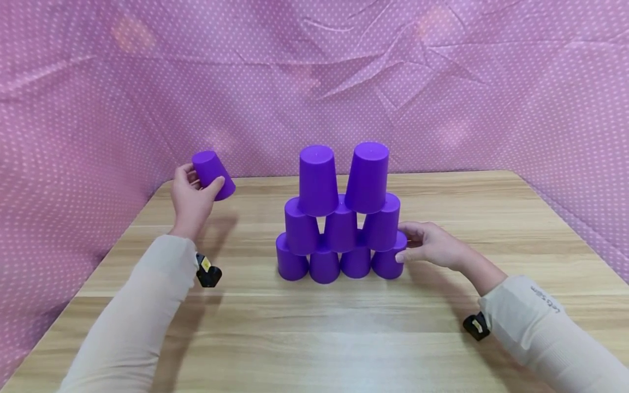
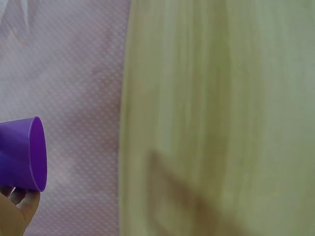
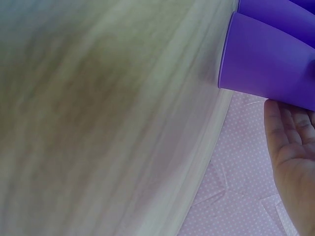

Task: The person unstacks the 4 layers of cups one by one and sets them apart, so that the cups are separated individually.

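Note:
In the head view, my left hand (image 1: 191, 199) grips a purple plastic cup (image 1: 212, 173) above the table's left side. That cup tilts with its base up, and the left wrist view shows its open mouth (image 2: 38, 155) side-on. Right of it stands a pyramid of upside-down purple cups: several in the bottom row, three in the middle row (image 1: 340, 226) and two on top (image 1: 316, 180). My right hand (image 1: 434, 246) rests by the rightmost bottom cup (image 1: 387, 265), thumb in front and fingers at its side. The right wrist view shows those fingers (image 3: 275, 123) nearly straight along a cup wall.
The cups stand on a light wood-grain table (image 1: 295, 338). Pink polka-dot cloth (image 1: 275, 82) hangs behind it and on both sides. A small black device is strapped at each wrist, one left (image 1: 208, 274) and one right (image 1: 475, 326). Between the two top cups lies a narrow gap.

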Demonstrator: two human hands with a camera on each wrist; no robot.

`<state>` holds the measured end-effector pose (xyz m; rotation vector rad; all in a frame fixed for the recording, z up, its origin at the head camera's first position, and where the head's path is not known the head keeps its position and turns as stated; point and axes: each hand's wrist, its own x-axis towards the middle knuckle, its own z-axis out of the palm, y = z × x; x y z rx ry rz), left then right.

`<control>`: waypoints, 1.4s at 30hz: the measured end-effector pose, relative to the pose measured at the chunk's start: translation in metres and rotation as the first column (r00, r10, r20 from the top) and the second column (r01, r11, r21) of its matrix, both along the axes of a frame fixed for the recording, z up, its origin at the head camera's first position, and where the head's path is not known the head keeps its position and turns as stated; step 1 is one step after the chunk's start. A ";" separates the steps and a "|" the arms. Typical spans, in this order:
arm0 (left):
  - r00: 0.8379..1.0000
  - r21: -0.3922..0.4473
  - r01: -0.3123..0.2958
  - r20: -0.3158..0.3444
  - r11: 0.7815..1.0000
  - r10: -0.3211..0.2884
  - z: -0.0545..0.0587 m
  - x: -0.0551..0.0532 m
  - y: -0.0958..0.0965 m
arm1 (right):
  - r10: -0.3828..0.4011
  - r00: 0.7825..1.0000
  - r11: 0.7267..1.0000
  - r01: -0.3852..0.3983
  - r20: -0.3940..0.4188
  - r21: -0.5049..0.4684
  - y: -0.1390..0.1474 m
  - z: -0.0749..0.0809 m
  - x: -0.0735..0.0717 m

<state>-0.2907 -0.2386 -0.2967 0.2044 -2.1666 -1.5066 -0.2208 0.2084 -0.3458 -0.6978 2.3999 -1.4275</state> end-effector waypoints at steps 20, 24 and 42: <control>0.974 0.079 -0.076 0.218 0.994 0.058 -0.043 0.002 -0.009 | -0.004 1.000 1.000 0.004 0.018 -0.016 0.001 -0.002 -0.003; 0.963 0.084 -0.069 0.265 0.994 0.044 -0.049 0.001 -0.010 | -0.002 1.000 1.000 0.003 0.021 -0.021 0.001 -0.002 -0.003; 0.949 0.089 -0.051 0.316 0.995 0.021 -0.065 0.002 -0.004 | 0.035 0.999 0.999 -0.035 0.013 -0.042 0.010 -0.003 -0.016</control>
